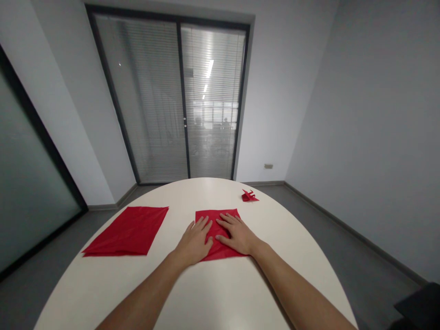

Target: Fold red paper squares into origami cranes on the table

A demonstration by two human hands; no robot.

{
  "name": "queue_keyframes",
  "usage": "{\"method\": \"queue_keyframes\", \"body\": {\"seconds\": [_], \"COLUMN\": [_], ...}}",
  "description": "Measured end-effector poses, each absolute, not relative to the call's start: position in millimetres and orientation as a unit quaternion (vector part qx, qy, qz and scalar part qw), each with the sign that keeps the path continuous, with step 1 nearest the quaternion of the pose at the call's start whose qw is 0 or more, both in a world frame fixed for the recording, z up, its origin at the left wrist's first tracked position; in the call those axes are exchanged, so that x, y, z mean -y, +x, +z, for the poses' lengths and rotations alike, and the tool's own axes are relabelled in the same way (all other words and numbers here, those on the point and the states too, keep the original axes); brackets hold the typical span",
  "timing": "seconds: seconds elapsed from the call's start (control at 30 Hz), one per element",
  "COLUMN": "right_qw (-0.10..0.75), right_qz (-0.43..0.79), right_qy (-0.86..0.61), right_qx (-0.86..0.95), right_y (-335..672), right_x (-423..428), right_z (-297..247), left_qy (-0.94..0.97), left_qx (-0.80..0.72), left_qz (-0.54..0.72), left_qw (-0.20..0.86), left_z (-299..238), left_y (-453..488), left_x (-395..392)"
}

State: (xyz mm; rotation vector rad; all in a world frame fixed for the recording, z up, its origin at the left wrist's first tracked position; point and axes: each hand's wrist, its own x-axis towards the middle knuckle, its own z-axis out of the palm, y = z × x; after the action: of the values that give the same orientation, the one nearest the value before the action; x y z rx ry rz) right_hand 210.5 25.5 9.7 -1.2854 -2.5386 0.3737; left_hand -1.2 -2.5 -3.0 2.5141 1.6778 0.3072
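A square sheet of red paper (220, 250) lies flat on the white table in front of me. My left hand (194, 243) rests on its left side, palm down with the fingers spread. On the right side of the same sheet lies my right hand (238, 233), also flat with its fingers apart. Both hands cover part of the paper, and neither grips anything. Farther back on the right stands a small folded red paper crane (250, 196), apart from my hands.
A stack of larger red paper sheets (132, 231) lies at the left of the round white table (213, 298). Beyond the table's far edge is a glass partition with blinds (151, 101). A dark object (421, 307) shows at the lower right, its kind unclear.
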Motion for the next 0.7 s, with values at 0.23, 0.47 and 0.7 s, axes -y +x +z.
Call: {"method": "queue_keyframes", "body": {"seconds": [0.23,0.47,0.7], "right_qw": [0.112,0.112,0.118], "right_qz": [0.153,0.156,0.154], "right_qy": [-0.439,-0.441,-0.434], "right_qx": [0.878,0.877,0.880], "right_y": [206.8,205.6,208.1], "right_x": [-16.4,-17.9,-18.7], "right_z": [10.9,11.2,12.7], "left_qy": [0.803,0.819,0.821], "left_qx": [-0.589,-0.564,-0.559], "left_qz": [0.085,0.107,0.102], "left_qw": [0.031,0.027,0.054], "left_z": [-6.6,-4.7,-3.6], "left_y": [0.0,-0.9,-2.0], "left_x": [-1.9,-0.4,-0.6]}}
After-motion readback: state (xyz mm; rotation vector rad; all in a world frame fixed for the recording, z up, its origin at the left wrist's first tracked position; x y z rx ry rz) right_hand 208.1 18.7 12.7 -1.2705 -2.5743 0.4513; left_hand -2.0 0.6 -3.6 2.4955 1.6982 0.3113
